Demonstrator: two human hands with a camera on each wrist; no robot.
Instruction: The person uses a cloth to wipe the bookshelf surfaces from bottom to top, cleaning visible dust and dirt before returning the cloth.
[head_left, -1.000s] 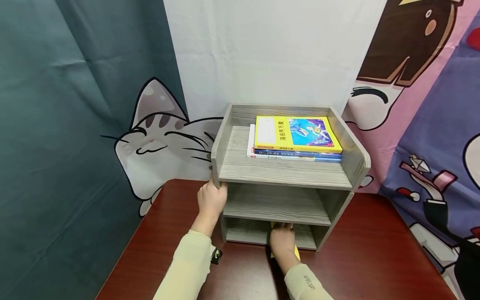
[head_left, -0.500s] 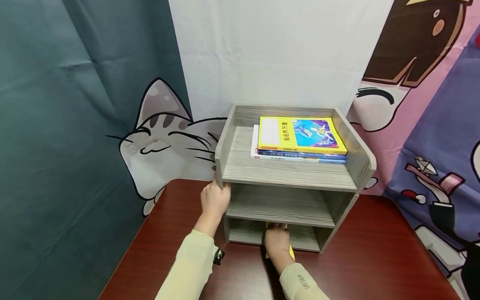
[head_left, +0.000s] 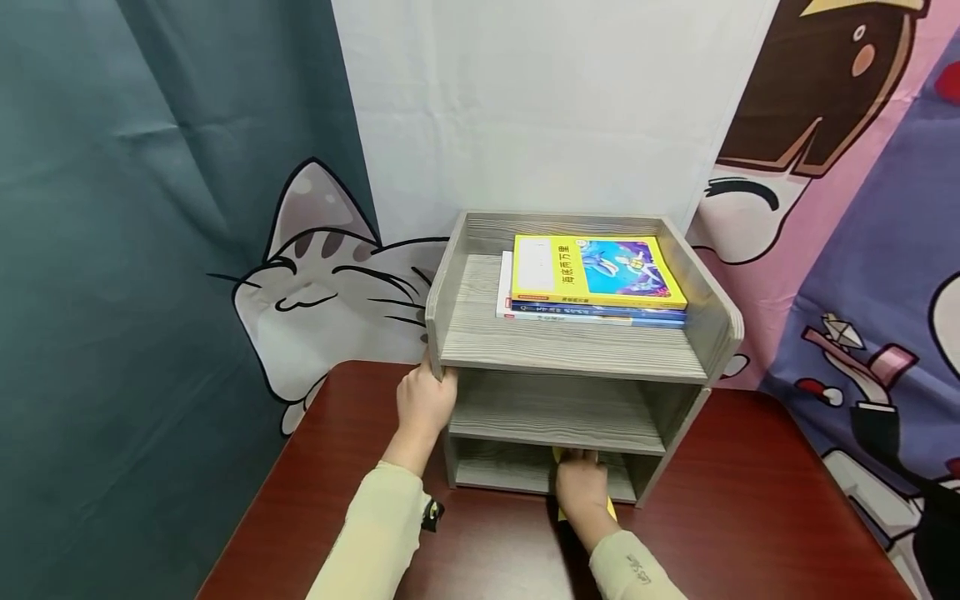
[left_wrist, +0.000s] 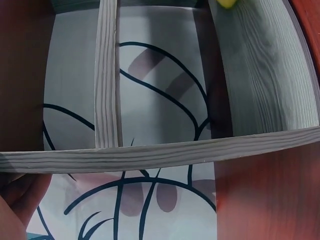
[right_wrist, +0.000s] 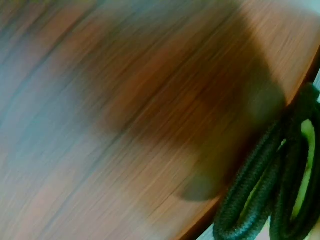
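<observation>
In the head view, a grey wood-grain desktop shelf [head_left: 570, 429] stands on the reddish-brown table. My left hand [head_left: 426, 400] grips the shelf's left side panel, just below the top tier; in the left wrist view its fingers [left_wrist: 32, 197] lie against the panel's edge. My right hand [head_left: 583, 490] reaches into the front of the bottom compartment, over a yellow cloth [head_left: 611, 507] that shows on both sides of it. The shelf board above partly hides the fingertips, so I cannot tell whether they are curled. A yellow corner [left_wrist: 227, 2] shows in the left wrist view.
On the top tier lies a stack of several books, a yellow book [head_left: 592, 271] uppermost. The reddish-brown table [head_left: 480, 546] extends to both sides of the shelf. Printed curtains [head_left: 562, 100] hang behind. A black braided cord [right_wrist: 250, 190] shows close up in the right wrist view.
My right hand with the yellow cloth has moved left along the bottom compartment, then back to the right, slightly past where it was. My left hand stays on the side panel.
</observation>
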